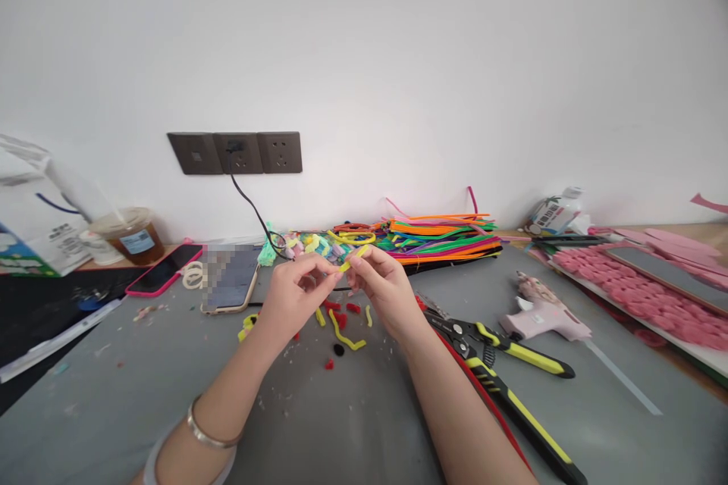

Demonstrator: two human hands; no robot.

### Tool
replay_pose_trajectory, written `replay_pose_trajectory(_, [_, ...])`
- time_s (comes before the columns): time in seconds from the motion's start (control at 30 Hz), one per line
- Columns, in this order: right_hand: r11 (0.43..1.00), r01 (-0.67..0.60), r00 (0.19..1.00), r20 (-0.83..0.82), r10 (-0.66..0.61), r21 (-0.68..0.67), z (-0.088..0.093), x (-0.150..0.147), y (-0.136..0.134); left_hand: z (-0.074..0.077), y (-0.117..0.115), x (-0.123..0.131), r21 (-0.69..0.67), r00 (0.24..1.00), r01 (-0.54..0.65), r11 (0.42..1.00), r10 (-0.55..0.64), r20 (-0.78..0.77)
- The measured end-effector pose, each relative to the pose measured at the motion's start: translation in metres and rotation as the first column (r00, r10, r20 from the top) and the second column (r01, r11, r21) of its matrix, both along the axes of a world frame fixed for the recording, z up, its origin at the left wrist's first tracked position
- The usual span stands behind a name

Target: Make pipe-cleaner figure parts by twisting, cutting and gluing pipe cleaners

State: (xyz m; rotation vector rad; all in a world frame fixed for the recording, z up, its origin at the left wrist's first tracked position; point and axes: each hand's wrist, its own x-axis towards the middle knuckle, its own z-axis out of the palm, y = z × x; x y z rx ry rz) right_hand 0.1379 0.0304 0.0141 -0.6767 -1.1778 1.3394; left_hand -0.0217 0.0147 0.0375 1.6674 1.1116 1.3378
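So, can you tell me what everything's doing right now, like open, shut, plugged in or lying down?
Left hand: pinching
Right hand: pinching
Yellow strip: held between both hands
Pliers: lying down, handles spread open
Glue gun: lying down, stick poking out
Black plug: plugged in
Pink-edged phone: lying flat, screen dark
Drink cup: standing, brown drink inside

No legible text, numbers or signs.
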Motion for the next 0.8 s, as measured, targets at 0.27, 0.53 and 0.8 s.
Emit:
replay_pose_trajectory(0.27, [0.989,0.083,0.997,-0.004,-0.083,0.123,0.003,-0.001,0.000,0.000,0.000,0.008,-0.280,0.890,0.149,0.948,-0.005,0.456])
replay_pose_trajectory(0.53, [0.780,0.262,0.874,0.202,-0.441,0.568,0.005,-0.002,-0.009,-0.001,-0.004,0.019,-0.439,0.706,0.307,0.845,0.107,0.700])
replay_pose_trajectory(0.8, [0.716,0.201,0.818,0.287,-0.498,0.669,0.002,-0.003,-0.009,-0.003,0.000,0.016,-0.454,0.741,0.202,0.868,0.168,0.650])
